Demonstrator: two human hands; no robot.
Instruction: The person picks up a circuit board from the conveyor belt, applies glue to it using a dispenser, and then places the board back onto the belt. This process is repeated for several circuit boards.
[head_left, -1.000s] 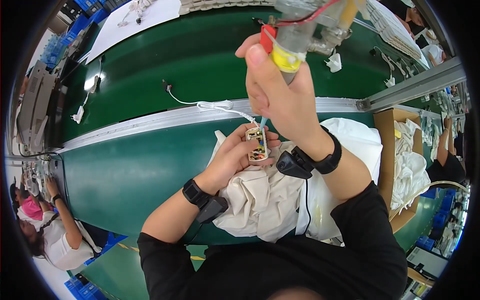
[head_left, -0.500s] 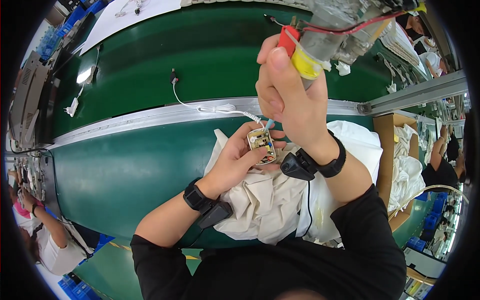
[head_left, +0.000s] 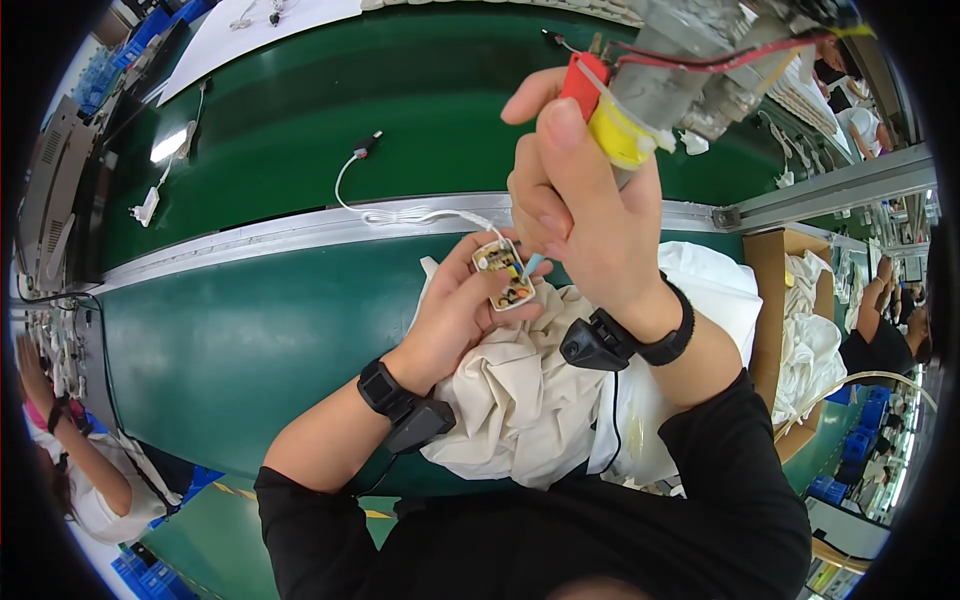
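Note:
My left hand holds a small open white charger case with a circuit board inside, just above a crumpled white cloth. A white cable runs from the case across the green belt to a dark plug. My right hand is raised close to the camera, gripping a hanging power tool with a grey body, yellow collar, red part and red wire. The tool's tip points down next to the board. Both wrists wear black bands.
A green conveyor table with a metal rail lies under my hands. A cardboard box with white cloths stands at right. Other people work at far right and lower left. A white adapter lies at left.
My right hand with the tool has risen and moved closer to the camera, to the right. My left hand with the case has shifted slightly; the view has tilted.

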